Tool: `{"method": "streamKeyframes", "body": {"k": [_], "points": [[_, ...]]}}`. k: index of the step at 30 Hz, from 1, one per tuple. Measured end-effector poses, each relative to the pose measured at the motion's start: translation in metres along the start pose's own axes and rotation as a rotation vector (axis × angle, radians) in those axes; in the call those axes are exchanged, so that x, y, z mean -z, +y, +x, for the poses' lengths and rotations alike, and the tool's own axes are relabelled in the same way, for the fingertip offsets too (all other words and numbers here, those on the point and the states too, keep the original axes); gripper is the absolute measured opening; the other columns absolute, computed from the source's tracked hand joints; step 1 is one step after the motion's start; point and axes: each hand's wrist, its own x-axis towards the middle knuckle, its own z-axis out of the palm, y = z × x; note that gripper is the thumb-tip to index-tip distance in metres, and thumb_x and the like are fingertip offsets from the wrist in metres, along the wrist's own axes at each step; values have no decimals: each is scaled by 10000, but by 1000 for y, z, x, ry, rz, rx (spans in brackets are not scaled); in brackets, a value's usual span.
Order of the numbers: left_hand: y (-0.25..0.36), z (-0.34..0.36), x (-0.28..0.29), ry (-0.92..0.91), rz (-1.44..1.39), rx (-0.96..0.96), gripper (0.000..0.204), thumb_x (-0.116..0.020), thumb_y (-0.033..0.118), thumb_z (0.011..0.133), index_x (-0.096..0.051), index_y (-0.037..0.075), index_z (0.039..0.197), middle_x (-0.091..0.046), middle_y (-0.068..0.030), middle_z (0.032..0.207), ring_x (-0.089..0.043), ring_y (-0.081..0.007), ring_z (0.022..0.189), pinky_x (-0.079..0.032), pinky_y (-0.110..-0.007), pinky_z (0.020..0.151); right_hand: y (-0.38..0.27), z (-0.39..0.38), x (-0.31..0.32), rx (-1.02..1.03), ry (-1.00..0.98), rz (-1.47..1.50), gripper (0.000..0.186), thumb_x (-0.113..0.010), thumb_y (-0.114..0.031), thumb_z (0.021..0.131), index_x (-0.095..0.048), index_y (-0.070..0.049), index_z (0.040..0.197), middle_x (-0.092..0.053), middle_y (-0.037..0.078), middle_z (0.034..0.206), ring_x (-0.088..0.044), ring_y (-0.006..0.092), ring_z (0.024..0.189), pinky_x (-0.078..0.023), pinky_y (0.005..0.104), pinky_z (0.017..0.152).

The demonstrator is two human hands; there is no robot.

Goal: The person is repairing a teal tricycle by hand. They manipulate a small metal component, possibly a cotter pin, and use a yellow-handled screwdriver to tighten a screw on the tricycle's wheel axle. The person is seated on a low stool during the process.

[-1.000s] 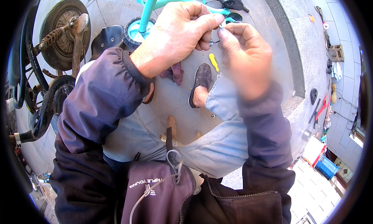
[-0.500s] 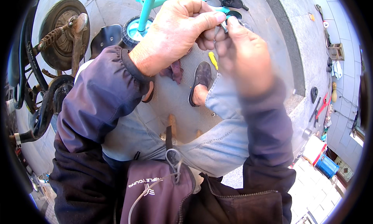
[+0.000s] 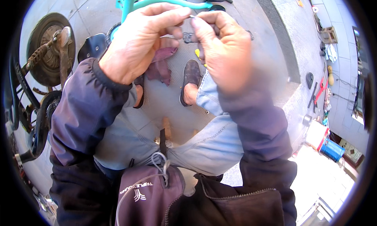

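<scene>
My left hand and my right hand are raised close together in front of the turquoise tube frame, their fingertips pinched around a small metal piece, which is mostly hidden. My right hand is partly blurred. Below them on the paving lie a crumpled maroon rag and a yellow-handled tool, partly hidden by my right hand. A wheel of the turquoise frame shows behind my left hand.
A dark cycle with a rusty spring and wheel stands at the left. A black plastic part lies beside it. At the right are a granite step, red-handled cutters, several other tools and a blue cylindrical machine.
Both hands have shifted leftward in the view and the fingers have changed their hold on the small piece, which showed more as a bolt half a second ago.
</scene>
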Motion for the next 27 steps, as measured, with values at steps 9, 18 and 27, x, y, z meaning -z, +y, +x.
{"method": "streamKeyframes", "body": {"k": [9, 18, 27], "points": [[-6, 1, -5, 59, -97, -21, 199, -634, 172, 872, -621, -1, 969, -530, 29, 749, -491, -52, 604, -402, -182, 558, 5, 2, -3, 160, 14, -117, 109, -607, -101, 866, -603, 8, 863, -591, 28, 677, -531, 65, 632, -447, 233, 576], [-5, 7, -5, 10, -165, -83, 173, -604, 131, 887, -625, -15, 977, -522, 20, 746, -399, -59, 588, -379, -209, 570, -7, 3, -3, 191, 10, -147, 199, -546, -154, 894, -580, 35, 840, -628, 198, 699, -647, 324, 668, -501, 357, 581], [-2, 8, -5, -70, -78, -209, 195, -587, 160, 901, -628, -15, 974, -547, 11, 739, -390, -49, 594, -376, -198, 580, -10, 8, 9, -537, -416, 903, 341, -415, -287, 965, -564, -43, 779, -545, 35, 594, -434, 90, 431, -349, 234, 381]]}}
